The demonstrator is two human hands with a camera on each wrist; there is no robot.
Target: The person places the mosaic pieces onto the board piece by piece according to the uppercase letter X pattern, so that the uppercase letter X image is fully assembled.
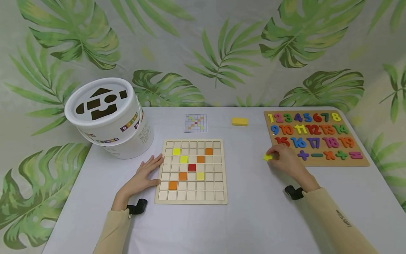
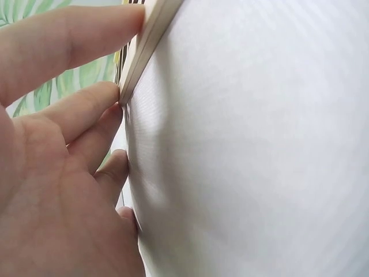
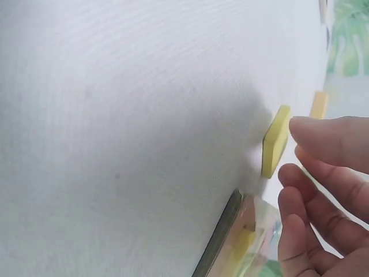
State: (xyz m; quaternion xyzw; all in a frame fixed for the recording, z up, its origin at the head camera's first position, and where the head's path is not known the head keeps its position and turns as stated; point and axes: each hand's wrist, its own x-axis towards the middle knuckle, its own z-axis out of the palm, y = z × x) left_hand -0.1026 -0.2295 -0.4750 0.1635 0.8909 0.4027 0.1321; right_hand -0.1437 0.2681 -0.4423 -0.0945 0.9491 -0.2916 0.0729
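Observation:
A square wooden grid board (image 1: 191, 201) lies flat on the table, with yellow, orange and one red tile (image 1: 191, 167) set in some of its cells. Against the board's left edge rests my left hand (image 1: 144, 178), fingers spread and extended; the left wrist view shows the thumb touching the board's side (image 2: 151, 40). My right hand (image 1: 287, 160) pinches a yellow square tile (image 1: 268, 157) at its fingertips, beside the left edge of the number board. In the right wrist view the tile (image 3: 275, 141) is at the thumb tip, tilted.
A number puzzle board (image 1: 336, 163) lies at the right. Behind the grid board are a small printed pattern card (image 1: 196, 123) and a yellow block (image 1: 239, 121). A white bucket (image 1: 111, 141) with shaped holes in its lid stands at the back left. Leaf-patterned cloth hangs behind.

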